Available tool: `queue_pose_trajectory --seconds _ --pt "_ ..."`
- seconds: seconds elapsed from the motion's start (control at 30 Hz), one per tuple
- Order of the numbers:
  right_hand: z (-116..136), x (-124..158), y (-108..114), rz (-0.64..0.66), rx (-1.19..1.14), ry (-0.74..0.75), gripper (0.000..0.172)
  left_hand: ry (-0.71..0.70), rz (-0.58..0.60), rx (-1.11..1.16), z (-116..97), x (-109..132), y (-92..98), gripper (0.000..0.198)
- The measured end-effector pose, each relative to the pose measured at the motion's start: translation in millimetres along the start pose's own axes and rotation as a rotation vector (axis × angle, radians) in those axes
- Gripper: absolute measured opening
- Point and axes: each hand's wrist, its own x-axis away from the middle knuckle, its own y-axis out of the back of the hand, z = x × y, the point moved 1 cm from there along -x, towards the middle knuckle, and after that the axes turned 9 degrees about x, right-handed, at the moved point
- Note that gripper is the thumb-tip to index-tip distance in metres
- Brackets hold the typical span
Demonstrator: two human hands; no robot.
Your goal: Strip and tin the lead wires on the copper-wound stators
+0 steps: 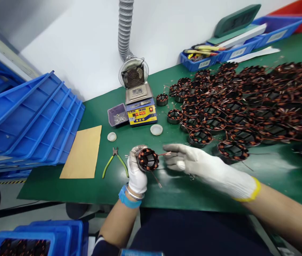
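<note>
Copper coil ring [148,160] gripped in left hand [137,170] | right hand [186,159] loosely spread, holding nothing visible | wire leads [165,154] (they look thin) could bend, if this hand catches them

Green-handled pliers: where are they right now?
In the head view, the green-handled pliers lie left of centre on the green tabletop, between the tan sheet and the gloved left hand, just below the small white lid.
</note>
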Motion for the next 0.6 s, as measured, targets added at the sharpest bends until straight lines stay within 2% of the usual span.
queue_pose_trajectory --seconds 0.03,0.1,0.17,0.2,0.27,0.33,0.37,0.4,0.43,0.47,0.53,0.6 --pt "-2.3 -3.5 -3.0 0.060 -0.108 -0.044 0.077 -0.079 0.031 -0.035 -2.7 1.1 4.9 0.067" --pt "-1.5 -10.6 -11.7 0.098 -0.186 -0.050 0.070 -0.193 0.079 -0.088 -7.3 4.0 11.8 0.069" --pt "3.8 -15.0 -19.7 0.107 -0.150 -0.024 0.057 -0.220 0.111 -0.133 -11.1 6.5 13.9 0.070" --pt "7.6 -15.4 -21.2 0.094 -0.043 0.027 0.050 -0.202 0.114 -0.146 -12.8 7.1 13.4 0.070" --pt "16.2 -12.0 -17.4 0.045 0.298 0.212 0.041 -0.029 0.101 -0.146 -15.6 7.5 10.1 0.069" --pt "23.8 -4.4 -6.5 0.010 0.672 0.462 0.035 0.297 0.086 -0.128 -17.5 8.2 5.4 0.070" --pt "26.1 -0.2 -0.2 0.019 0.808 0.571 0.034 0.435 0.076 -0.114 -19.0 9.1 3.3 0.070" --pt "27.0 3.4 6.0 0.044 0.852 0.630 0.033 0.502 0.070 -0.099 -21.2 10.2 2.0 0.069" --pt "26.5 5.9 11.5 0.057 0.799 0.630 0.032 0.479 0.076 -0.091 -24.3 11.1 1.6 0.069" --pt "24.7 7.2 15.2 0.061 0.698 0.590 0.035 0.375 0.092 -0.094 -28.2 11.6 2.6 0.069" --pt "18.2 5.6 15.4 0.064 0.386 0.417 0.059 0.063 0.167 -0.144 -36.6 11.5 8.6 0.069" --pt "9.8 0.5 5.1 0.147 0.058 0.199 0.087 -0.210 0.300 -0.237 -43.3 10.0 18.4 0.067"
